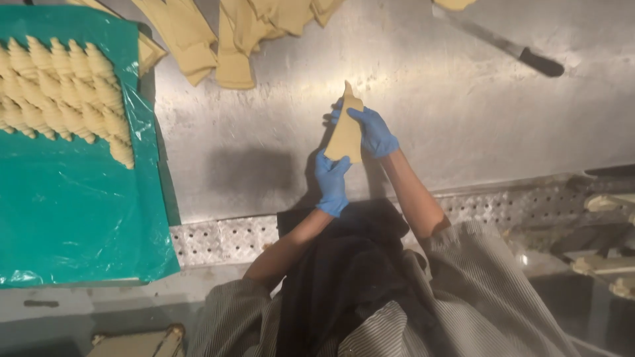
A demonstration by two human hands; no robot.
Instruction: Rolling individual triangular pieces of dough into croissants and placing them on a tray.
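Pale triangular dough piece (pixel 346 134): held above steel table (pixel 450 112); blue-gloved left hand (pixel 331 180) grips wide base, blue-gloved right hand (pixel 372 131) clasps upper edge.

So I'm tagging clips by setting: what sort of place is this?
Probably a bakery's pastry bench: gloved hands stretch a dough triangle over a steel worktable, with rolled croissants on a green-lined tray and cut dough pieces nearby.

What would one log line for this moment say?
left hand: holds dough triangle base | right hand: pinches near tip | shaped rolls on green sheet | knife on steel table
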